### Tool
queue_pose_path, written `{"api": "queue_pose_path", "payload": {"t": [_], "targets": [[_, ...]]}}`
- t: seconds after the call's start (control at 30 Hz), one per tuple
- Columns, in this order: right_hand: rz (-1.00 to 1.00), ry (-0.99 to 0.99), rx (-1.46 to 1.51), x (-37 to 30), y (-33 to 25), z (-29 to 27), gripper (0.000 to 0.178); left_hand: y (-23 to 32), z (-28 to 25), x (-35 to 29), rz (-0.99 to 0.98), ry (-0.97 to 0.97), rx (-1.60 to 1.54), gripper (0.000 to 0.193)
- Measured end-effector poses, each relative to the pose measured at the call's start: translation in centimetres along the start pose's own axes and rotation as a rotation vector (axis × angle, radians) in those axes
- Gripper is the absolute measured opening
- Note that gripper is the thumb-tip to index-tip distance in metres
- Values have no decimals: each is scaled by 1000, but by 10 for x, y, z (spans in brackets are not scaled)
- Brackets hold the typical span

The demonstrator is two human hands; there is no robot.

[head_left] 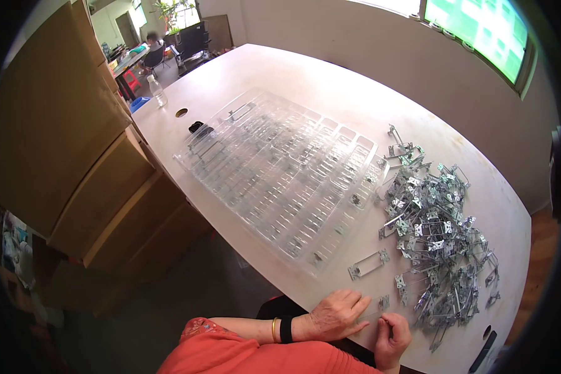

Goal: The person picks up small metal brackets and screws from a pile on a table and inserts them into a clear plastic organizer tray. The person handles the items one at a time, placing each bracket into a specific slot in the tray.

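My left hand (336, 315) rests at the near table edge, fingers stretched and thumb apart, with nothing visible between them. Close to its right, my right hand (393, 340) is closed, thumb against the curled fingers; whatever it may hold is too small to make out. Just beyond both hands lies a small metal bracket piece (384, 303). A flat metal bracket with two long rods (368, 265) lies farther off, apart from the hands. To the right spreads a big tangled heap of similar metal brackets (442, 243).
Clear plastic trays (280, 181), with many compartments, cover the table's middle. A black object (199, 129) and a clear bottle (157, 91) stand toward the far left. Cardboard boxes (50, 124) rise left of the table (280, 62). Another person (154, 42) sits in the background.
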State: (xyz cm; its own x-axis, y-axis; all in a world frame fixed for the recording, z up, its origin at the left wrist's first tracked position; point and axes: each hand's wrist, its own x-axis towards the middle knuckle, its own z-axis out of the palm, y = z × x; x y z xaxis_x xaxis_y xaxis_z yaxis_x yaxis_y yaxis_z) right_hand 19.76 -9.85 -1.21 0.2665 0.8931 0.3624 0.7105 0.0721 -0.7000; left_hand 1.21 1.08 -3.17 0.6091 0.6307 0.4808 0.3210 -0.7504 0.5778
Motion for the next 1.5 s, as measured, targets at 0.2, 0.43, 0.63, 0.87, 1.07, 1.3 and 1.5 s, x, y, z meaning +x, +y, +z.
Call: {"api": "queue_pose_path", "payload": {"t": [0.2,0.43,0.63,0.87,1.07,1.3,1.5], "targets": [[1,29,-54,3,-1,-8,13,4,0,-3,-22,-7,38,50],[-14,-10,-60,4,4,-14,20,5,-4,-2,-86,-31,34,59],[34,1,-40,0,-1,-16,27,8,-8,-2,-95,-29,50,54],[172,122,172,-11,3,-10,20,5,-7,-5,-101,-40,-73,52],[211,151,270,-7,4,1,14,4,-9,-5,-67,-41,-63,54],[244,116,203,-4,5,7,10,1,-7,-4,-44,-31,-70,56],[198,84,128,0,2,5,12,1,-8,-4,-52,-38,-67,56]]}}
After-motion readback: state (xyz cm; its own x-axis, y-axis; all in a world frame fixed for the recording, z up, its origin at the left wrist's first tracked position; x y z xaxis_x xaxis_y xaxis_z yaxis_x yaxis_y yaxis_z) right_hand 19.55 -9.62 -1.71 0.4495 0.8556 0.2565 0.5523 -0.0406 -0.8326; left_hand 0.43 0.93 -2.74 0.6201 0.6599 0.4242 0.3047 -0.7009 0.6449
